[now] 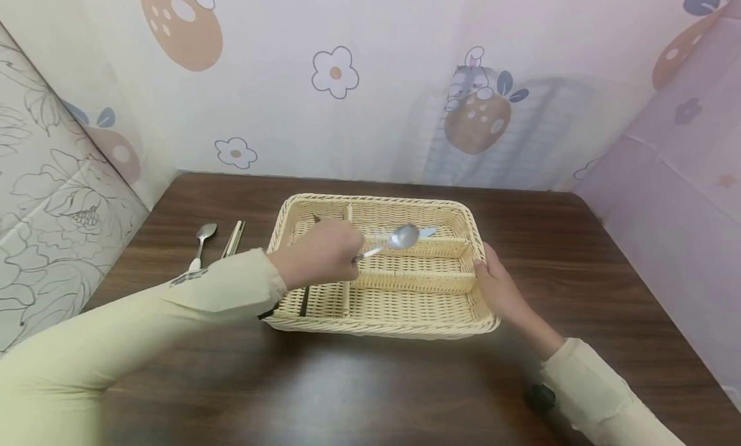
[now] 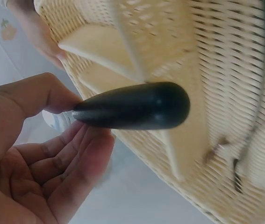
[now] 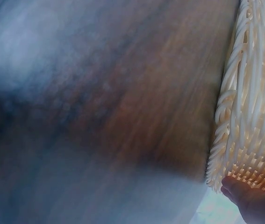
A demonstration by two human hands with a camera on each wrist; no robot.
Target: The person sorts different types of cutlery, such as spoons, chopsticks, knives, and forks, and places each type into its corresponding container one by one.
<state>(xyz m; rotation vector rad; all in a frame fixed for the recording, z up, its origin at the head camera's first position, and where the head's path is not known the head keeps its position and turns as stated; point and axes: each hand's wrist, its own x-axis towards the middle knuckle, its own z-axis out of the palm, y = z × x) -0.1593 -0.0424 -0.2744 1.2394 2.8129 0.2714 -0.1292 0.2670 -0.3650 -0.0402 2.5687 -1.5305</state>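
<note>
Here, the divided wicker basket (image 1: 382, 329) holds cutlery (image 1: 428, 232).

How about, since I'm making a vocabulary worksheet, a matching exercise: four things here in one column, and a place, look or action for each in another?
Column one:
1. Left hand
2. Chopsticks
3. Basket
4. Right hand

Column two:
A. Cream-coloured and woven
B. Gripping the basket's right end
C. Pinching a spoon
D. On the table, left of the basket in the head view

Pairs: 1-C, 2-D, 3-A, 4-B
</note>
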